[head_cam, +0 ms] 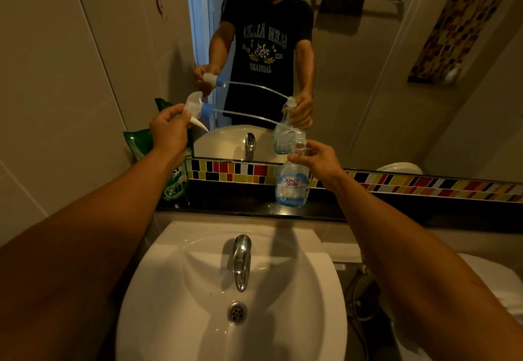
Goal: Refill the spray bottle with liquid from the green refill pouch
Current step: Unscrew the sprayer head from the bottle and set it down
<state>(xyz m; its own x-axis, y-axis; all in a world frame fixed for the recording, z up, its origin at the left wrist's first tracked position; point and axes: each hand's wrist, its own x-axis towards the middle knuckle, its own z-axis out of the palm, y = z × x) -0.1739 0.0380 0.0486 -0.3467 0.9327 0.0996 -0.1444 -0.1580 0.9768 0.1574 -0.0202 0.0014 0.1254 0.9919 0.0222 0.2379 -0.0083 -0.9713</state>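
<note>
A clear spray bottle with a blue and white label stands on the dark ledge behind the sink. My right hand grips its neck. My left hand holds the white and blue trigger spray head up and to the left, off the bottle. Its thin dip tube runs from the head down to the bottle's open mouth. The green refill pouch stands on the ledge at the left, partly hidden behind my left wrist.
A white sink with a chrome tap lies below my arms. The mirror above the ledge reflects a person and the bottle. A coloured tile strip runs along the ledge. A toilet sits at the right.
</note>
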